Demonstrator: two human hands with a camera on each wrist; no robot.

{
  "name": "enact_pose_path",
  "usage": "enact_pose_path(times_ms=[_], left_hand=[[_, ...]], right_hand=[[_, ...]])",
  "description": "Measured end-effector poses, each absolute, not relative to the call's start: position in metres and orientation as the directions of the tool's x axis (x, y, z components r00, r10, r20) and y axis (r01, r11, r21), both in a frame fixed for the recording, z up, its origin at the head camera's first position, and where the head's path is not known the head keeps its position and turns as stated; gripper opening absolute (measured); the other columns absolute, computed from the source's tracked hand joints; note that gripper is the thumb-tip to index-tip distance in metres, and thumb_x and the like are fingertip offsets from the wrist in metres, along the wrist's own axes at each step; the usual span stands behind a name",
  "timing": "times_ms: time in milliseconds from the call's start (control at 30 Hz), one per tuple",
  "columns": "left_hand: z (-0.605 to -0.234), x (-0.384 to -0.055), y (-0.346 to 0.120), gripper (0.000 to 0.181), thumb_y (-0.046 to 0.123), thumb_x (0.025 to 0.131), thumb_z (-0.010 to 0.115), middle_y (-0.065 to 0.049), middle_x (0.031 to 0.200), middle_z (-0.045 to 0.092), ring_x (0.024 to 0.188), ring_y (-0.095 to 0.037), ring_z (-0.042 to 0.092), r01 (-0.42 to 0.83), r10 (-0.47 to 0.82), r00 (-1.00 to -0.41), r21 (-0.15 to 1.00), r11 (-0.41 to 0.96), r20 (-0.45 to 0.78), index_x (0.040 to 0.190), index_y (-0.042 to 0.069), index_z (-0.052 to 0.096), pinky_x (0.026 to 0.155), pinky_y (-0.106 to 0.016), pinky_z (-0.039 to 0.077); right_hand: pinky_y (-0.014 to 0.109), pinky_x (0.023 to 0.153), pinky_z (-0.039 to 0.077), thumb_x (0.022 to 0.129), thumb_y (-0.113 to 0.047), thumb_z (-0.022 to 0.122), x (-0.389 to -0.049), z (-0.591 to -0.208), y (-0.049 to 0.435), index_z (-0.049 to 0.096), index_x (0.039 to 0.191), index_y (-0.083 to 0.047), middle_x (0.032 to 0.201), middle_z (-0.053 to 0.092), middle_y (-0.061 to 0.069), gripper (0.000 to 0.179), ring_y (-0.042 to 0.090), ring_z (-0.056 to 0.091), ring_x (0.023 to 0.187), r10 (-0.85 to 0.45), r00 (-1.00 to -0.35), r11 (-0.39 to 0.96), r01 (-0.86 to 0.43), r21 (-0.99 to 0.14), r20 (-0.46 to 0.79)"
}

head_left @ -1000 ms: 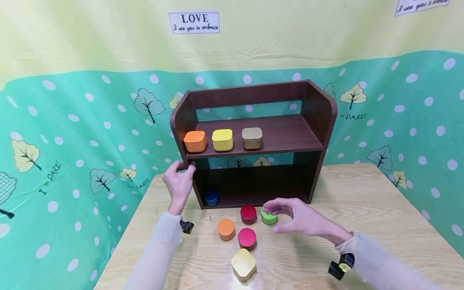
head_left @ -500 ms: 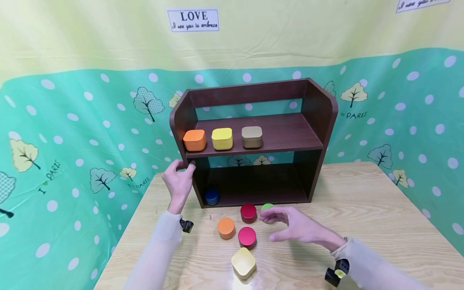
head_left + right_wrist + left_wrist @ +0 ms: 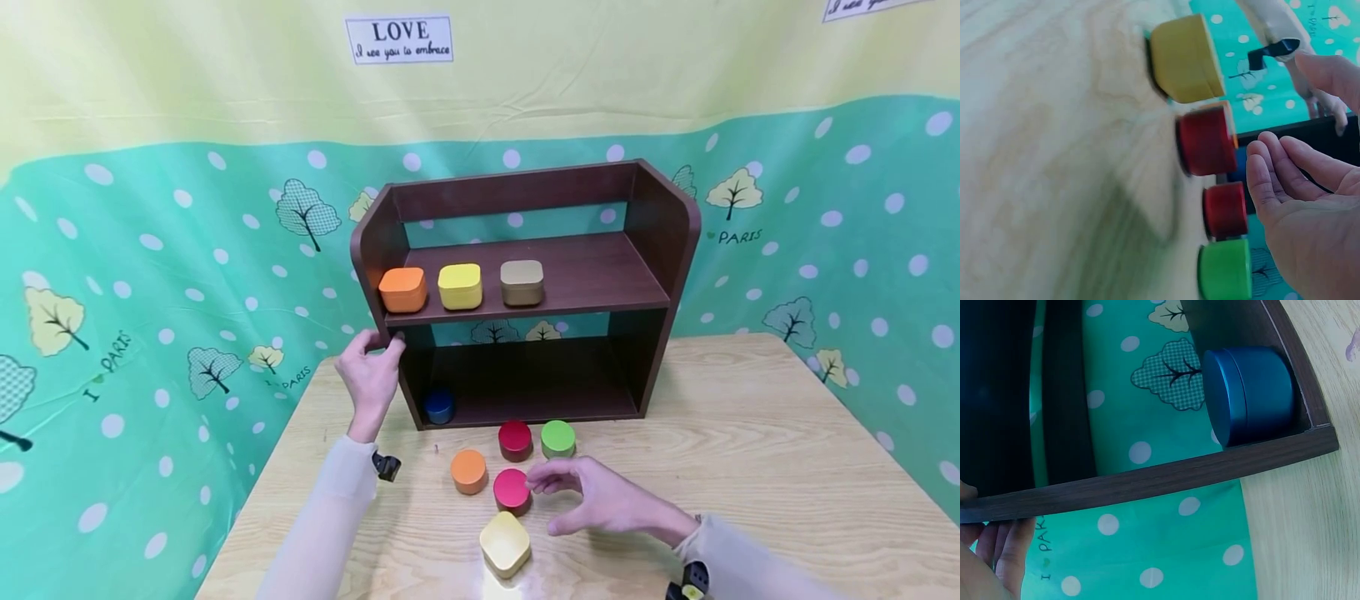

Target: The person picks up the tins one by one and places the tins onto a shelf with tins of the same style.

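My left hand [image 3: 370,379] grips the left side panel of a dark brown two-tier shelf [image 3: 517,317]; in the left wrist view the thumb lies on one side of the panel [image 3: 1147,481] and the fingers on the other. My right hand [image 3: 603,498] hovers over the table with fingers apart from the thumb and nothing between them. Its fingertips are right beside a pinkish-red round tin [image 3: 512,490]. Around it stand a dark red round tin [image 3: 515,439], a green round tin [image 3: 558,438], an orange round tin [image 3: 468,471] and a pale yellow square tin [image 3: 505,543].
On the upper tier sit an orange square tin [image 3: 403,289], a yellow one [image 3: 460,286] and a grey-brown one [image 3: 522,282]. A blue round tin [image 3: 438,406] stands at the lower tier's left end. A patterned cloth [image 3: 187,250] hangs behind the wooden table [image 3: 750,433].
My right hand has moved from over the green tin toward me and slightly left, beside the pinkish-red tin; the green tin is uncovered. My left hand has stayed on the shelf panel.
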State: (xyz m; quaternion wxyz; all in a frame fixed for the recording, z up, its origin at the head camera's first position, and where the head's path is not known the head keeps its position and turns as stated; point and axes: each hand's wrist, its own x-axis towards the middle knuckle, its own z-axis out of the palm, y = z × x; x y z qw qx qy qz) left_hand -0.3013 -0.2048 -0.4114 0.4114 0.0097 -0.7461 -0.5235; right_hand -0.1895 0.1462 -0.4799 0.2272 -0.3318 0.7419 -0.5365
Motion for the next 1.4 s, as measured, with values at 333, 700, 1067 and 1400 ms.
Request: enact_pose_path(times_ms=[333, 700, 1067, 1400], left_hand=[[-0.412, -0.302, -0.205, 0.014, 0.011, 0.088, 0.082, -0.024, 0.090, 0.078, 0.067, 0.001, 0.059, 0.398, -0.449, -0.663, 0.790, 0.466, 0.599, 0.089, -0.002, 0.079, 0.072, -0.020, 0.045], [-0.413, -0.299, -0.204, 0.017, 0.012, 0.089, 0.081, -0.028, 0.090, 0.077, 0.087, -0.024, 0.065, 0.407, -0.451, -0.661, 0.792, 0.455, 0.599, 0.089, -0.004, 0.077, 0.083, -0.037, 0.048], [-0.411, -0.301, -0.204, 0.018, 0.012, 0.090, 0.082, -0.029, 0.091, 0.077, 0.090, -0.032, 0.067, 0.418, -0.446, -0.663, 0.792, 0.446, 0.601, 0.089, -0.005, 0.078, 0.085, -0.041, 0.049], [-0.411, -0.300, -0.204, 0.017, 0.011, 0.089, 0.081, -0.029, 0.092, 0.077, 0.088, -0.026, 0.065, 0.422, -0.445, -0.665, 0.793, 0.439, 0.601, 0.090, -0.005, 0.078, 0.087, -0.053, 0.050]], right_hand=[[0.025, 0.113, 0.053, 0.089, -0.019, 0.085, -0.185, -0.495, 0.140, 0.064, 0.145, 0.001, 0.142, 0.072, 0.017, 0.062, 0.024, 0.070, 0.129, -0.724, -0.689, 0.255, -0.282, -0.925, 0.011], [0.026, 0.110, 0.054, 0.089, -0.021, 0.087, -0.182, -0.499, 0.138, 0.067, 0.142, -0.003, 0.138, 0.075, 0.013, 0.060, 0.023, 0.071, 0.124, -0.697, -0.717, 0.281, -0.299, -0.912, 0.021], [0.027, 0.108, 0.056, 0.085, -0.017, 0.089, -0.175, -0.513, 0.132, 0.067, 0.141, 0.002, 0.134, 0.075, 0.017, 0.063, 0.012, 0.071, 0.120, -0.730, -0.681, 0.228, -0.320, -0.919, 0.056], [0.026, 0.109, 0.055, 0.080, -0.016, 0.092, -0.171, -0.521, 0.117, 0.066, 0.143, 0.002, 0.139, 0.073, 0.013, 0.071, 0.001, 0.066, 0.119, -0.727, -0.685, 0.256, -0.347, -0.903, 0.057]])
